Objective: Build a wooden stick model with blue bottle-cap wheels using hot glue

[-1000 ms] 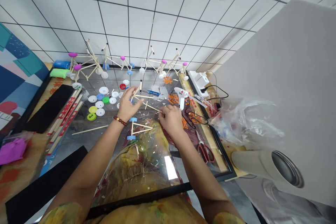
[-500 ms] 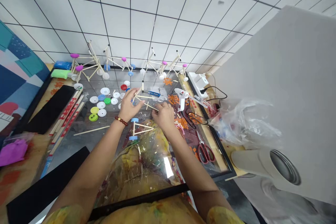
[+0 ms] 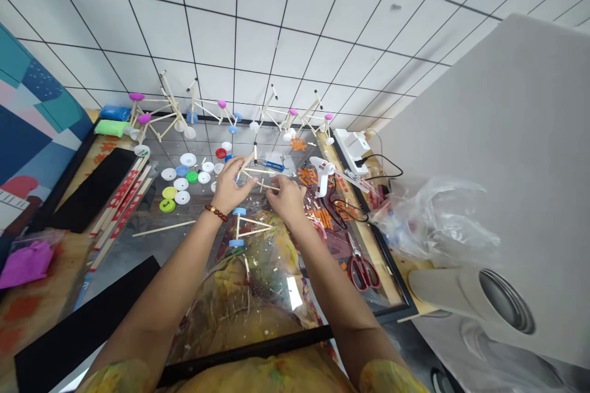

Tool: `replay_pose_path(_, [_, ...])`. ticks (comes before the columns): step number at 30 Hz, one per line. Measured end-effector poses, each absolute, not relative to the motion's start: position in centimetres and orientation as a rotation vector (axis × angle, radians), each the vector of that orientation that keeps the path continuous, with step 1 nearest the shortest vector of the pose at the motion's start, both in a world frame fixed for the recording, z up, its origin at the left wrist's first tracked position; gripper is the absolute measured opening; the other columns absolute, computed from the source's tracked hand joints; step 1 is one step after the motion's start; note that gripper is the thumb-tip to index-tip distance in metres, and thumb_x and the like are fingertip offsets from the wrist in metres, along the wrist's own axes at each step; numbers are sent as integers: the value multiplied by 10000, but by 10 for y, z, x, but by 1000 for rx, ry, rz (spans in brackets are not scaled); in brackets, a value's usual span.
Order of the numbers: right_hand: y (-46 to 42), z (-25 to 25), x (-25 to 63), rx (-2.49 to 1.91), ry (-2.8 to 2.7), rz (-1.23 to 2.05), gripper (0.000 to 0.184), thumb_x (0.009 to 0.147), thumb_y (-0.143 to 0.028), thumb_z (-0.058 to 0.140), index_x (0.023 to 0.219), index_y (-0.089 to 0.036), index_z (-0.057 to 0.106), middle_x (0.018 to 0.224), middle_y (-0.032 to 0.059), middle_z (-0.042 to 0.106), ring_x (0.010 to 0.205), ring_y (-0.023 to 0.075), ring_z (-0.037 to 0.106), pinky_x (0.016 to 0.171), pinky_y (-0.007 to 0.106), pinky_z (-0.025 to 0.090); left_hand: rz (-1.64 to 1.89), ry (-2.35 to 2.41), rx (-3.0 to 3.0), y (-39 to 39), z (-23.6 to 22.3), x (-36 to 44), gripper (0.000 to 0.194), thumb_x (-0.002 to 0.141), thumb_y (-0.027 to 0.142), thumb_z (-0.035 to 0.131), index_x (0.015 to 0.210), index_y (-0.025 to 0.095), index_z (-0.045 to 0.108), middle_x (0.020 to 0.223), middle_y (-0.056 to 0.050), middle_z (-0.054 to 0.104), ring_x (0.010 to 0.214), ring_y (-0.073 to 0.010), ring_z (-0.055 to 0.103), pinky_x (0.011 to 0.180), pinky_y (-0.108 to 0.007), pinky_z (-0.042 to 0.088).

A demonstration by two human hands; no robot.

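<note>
Between thumb and fingers, my left hand (image 3: 227, 191) grips a small frame of pale wooden sticks (image 3: 260, 171). One upright end of it carries a black-tipped crosspiece (image 3: 255, 153). My right hand (image 3: 286, 199) pinches the end of a lower stick on the same frame; its fingertips partly hide that end. Just below my hands lies a triangular stick base (image 3: 255, 219) with a blue wheel (image 3: 236, 243) at each end of its axle. Left of my left hand are loose bottle-cap wheels (image 3: 183, 198) in white, yellow, green, blue and red.
Finished-looking stick models (image 3: 271, 107) line the back wall. A white glue gun (image 3: 322, 175), blue cutter (image 3: 273, 166) and red-handled scissors (image 3: 362, 267) lie to the right. Stick bundles (image 3: 122, 199) and black strips (image 3: 87, 313) are at left. A power strip (image 3: 351, 146) and plastic bag (image 3: 433, 218) stand right.
The whole view has shifted slightly. My hands hold the stick frame in nearly the same pose, and my right fingers sit a little closer to the left hand.
</note>
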State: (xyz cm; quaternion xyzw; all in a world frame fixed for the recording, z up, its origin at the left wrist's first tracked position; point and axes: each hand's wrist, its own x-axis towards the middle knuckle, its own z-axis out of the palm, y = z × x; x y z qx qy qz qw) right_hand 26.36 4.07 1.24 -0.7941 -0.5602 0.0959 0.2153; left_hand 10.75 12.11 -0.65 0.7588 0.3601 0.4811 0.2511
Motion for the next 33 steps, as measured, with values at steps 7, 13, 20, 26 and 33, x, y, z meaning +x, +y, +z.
replay_pose_path(7, [38,10,273,-2064,-1302,458,466,729,-156,616,1185,-223,549,886,-1,737,846,229,679,879,402,428,1321,959,2055,120,-5,108,408,779,294,699,1158,159,627,1196,-111,647,1143,-249,616,1038,-409,487])
replay_pose_path(13, [37,0,283,-1860,-1100,542,424,688,-208,639,1107,-219,578,840,-12,719,740,186,663,800,347,501,1346,961,2050,120,-6,108,390,776,272,700,1147,164,646,1184,-104,657,1136,-247,619,1036,-403,489])
replay_pose_path(20, [40,-7,284,-1634,-974,676,374,664,-282,665,1026,-194,628,803,3,706,722,167,644,760,315,513,1344,973,2027,119,-5,108,385,771,279,701,1136,163,662,1180,-101,663,1131,-245,625,1041,-404,485])
replay_pose_path(26, [45,-8,284,-1538,-893,775,291,633,-360,712,857,-177,686,724,-2,678,646,146,586,654,275,473,1350,940,2000,119,-2,108,301,780,273,697,1062,168,692,1149,-91,675,1103,-231,638,1017,-392,497])
replay_pose_path(33, [49,-9,282,-1530,-925,746,241,667,-370,699,818,-184,715,701,-18,663,619,130,542,629,258,445,1213,916,1993,129,11,104,300,755,349,732,996,173,710,1176,-100,683,1135,-243,635,1044,-406,479])
